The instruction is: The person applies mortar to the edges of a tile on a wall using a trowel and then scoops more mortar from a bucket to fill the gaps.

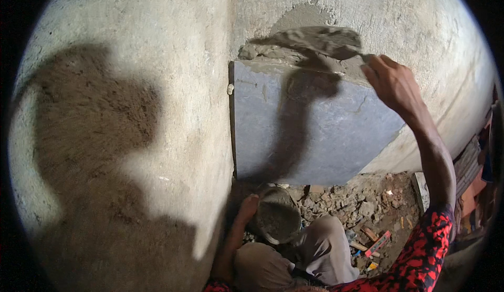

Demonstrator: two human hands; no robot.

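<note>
My right hand point(395, 85) is closed round the handle of a trowel point(349, 51), whose blade carries grey wet mortar. The blade lies close against the wall, just above a large grey tile point(336, 129) set upright in the corner. A thick ridge of mortar point(257, 51) runs along the tile's top edge, and a damp smear marks the wall above it. Low down beside my knees, my left hand point(249, 207) grips the rim of a round bowl point(269, 237) with grey mortar inside. Part of that hand's fingers is hidden.
A rough plastered wall point(178, 108) stands close on the left, with my shadow across it. Rubble and soil point(362, 205) cover the ground below the tile. A red level-like tool point(378, 243) lies there. Stacked materials point(475, 187) crowd the far right edge.
</note>
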